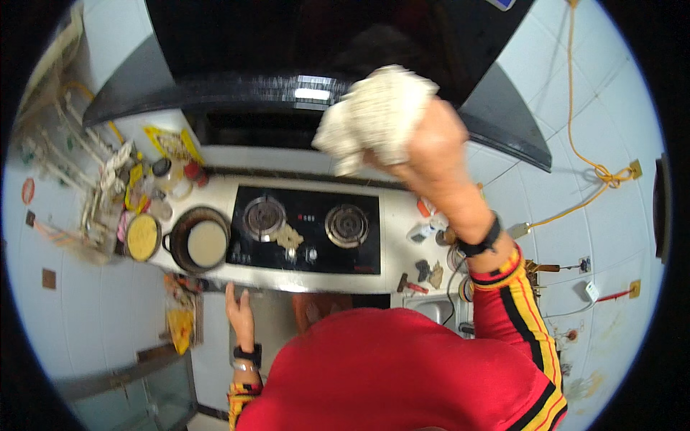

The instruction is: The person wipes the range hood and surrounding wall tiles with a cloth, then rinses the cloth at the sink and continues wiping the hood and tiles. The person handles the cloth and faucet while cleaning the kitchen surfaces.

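Note:
My right hand (438, 147) is raised in front of the black range hood (237, 90), its fingers closed round a bunched cream cloth (381, 111). The cloth overlaps the hood's glossy front edge; I cannot tell whether it touches it. Lower on the left, my left hand (241, 312) hangs beside the counter's front edge with fingers apart and nothing in them. Between and beyond the hands lies a black two-burner gas stove (316, 248). A crumpled beige piece (287, 235) rests on the stove near its knobs.
Left of the stove stands a dark pot (172, 244) with something pale and round inside, next to a round yellowish-topped container (142, 237). Jars and packets crowd the left corner. To the right are a red-handled hammer (412, 284), small items, a sink (431, 307) and a hanging yellow cord (571, 108).

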{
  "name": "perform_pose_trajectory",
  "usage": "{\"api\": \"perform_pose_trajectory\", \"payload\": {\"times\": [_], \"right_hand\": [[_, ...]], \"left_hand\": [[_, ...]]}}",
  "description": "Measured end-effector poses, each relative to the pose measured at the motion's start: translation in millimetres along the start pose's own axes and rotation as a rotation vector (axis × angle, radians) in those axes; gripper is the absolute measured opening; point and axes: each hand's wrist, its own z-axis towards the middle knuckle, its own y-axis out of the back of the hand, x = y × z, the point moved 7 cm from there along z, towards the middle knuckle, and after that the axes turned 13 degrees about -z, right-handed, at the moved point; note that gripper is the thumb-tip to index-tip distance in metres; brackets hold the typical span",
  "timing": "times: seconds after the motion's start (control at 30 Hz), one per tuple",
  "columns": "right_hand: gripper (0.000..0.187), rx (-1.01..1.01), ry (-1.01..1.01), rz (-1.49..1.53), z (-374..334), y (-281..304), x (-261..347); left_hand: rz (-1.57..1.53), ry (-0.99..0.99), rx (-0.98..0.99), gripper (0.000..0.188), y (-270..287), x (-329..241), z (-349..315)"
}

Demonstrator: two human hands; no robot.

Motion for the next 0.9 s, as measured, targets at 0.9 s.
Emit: {"api": "perform_pose_trajectory", "payload": {"times": [0.9], "right_hand": [[0.047, 0.240, -1.417, 0.110, -449, 80, -329]], "left_hand": [[0.278, 0.435, -0.046, 0.056, -42, 246, 35]]}}
